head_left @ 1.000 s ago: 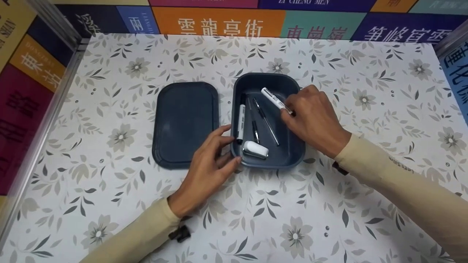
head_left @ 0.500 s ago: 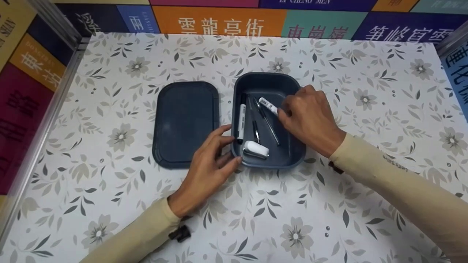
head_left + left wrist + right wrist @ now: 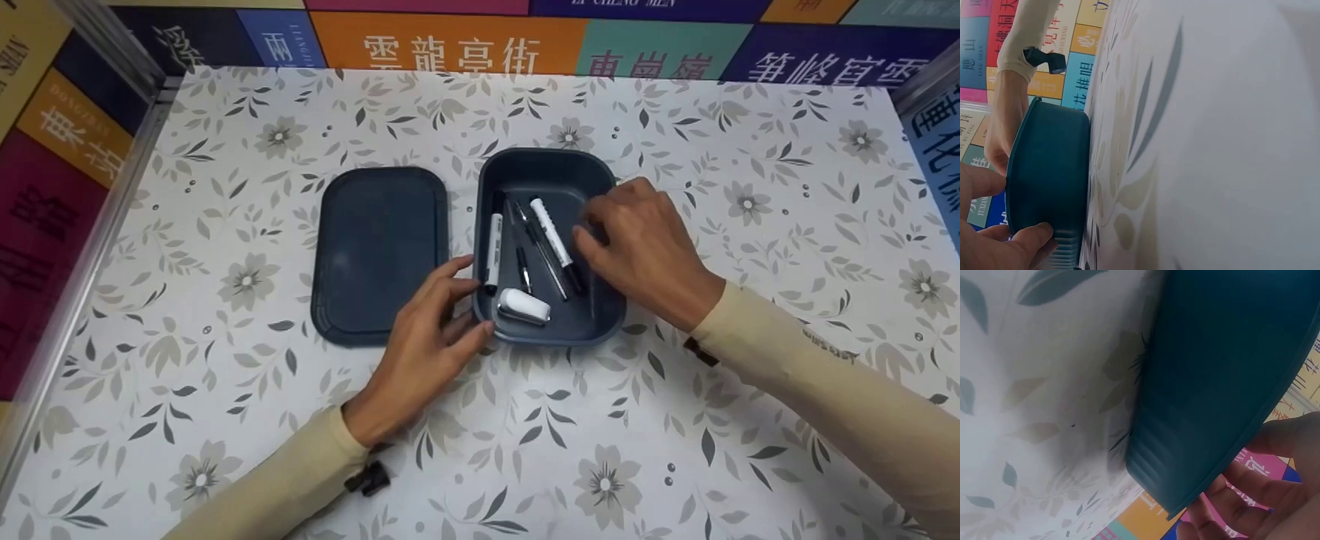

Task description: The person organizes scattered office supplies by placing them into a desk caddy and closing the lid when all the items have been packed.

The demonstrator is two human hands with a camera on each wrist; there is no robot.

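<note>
A dark blue open box [image 3: 555,166] stands on the table. My left hand [image 3: 424,345] touches its left wall with relaxed fingers and thumb, which also show in the left wrist view. Over the right rim, my right hand [image 3: 645,247] has loosely bent fingers and holds nothing. Just left of it, a white marker [image 3: 551,232] with black ends lies on the box floor, beside a slim clear pen [image 3: 553,270]. Another white marker [image 3: 494,251] lies along the left wall, with a second pen [image 3: 523,268] near it. A small white stapler [image 3: 524,307] sits at the near end.
The flat dark blue lid [image 3: 382,255] lies on the table left of the box. A flower-patterned cover [image 3: 495,442] spreads over the table. Coloured panels with large characters [image 3: 450,49] stand along the back and sides.
My right hand has lowered the white marker into the box and let go of it; the marker now lies beside the clear pen. My left hand has stayed in place.
</note>
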